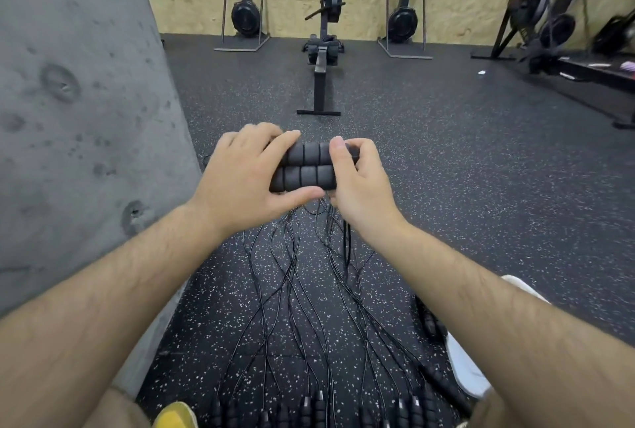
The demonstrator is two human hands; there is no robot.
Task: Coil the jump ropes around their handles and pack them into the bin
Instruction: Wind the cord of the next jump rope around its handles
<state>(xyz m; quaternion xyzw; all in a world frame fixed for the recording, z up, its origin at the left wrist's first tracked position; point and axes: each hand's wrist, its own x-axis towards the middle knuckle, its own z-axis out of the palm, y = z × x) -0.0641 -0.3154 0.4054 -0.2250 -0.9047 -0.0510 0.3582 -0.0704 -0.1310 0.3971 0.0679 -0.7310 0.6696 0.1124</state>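
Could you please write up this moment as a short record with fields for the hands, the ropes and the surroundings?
Held: pair of foam handles, side by side, off the floor
Left hand: grips their left end
Right hand: grips their right end, thumb on top
Floor: loose ropes spread out uncoiled; more handles lined along near edge
Ahead: rowing machine
Left: concrete pillar
Bin: not in view
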